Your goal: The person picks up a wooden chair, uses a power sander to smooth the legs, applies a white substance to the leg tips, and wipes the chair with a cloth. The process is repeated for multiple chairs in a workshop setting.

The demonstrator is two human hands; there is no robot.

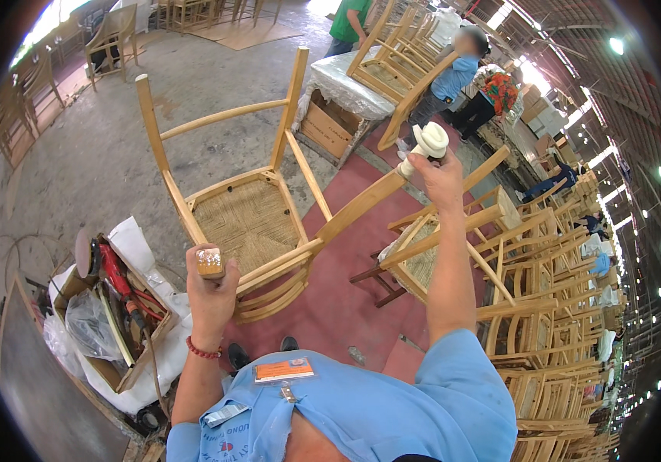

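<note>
A wooden chair [226,119] with a woven straw seat is tipped over in front of me, its legs pointing away and up. My left hand [213,296] is closed around the near end of one chair post, whose glossy end face shows above the fingers. Stretched out to the far right, my right hand [440,179] pinches a cream-coloured rolled strip [431,141] at the tip of another chair post [361,204]. Part of the strip lies against that post's end. I cannot tell what the strip is made of.
On the left, a box [126,377] holds a red power tool [119,273] and clear plastic. Many wooden chairs [531,308] are stacked at right. A wrapped table [346,85] stands ahead, with a person in blue [454,81] carrying a chair frame beside it.
</note>
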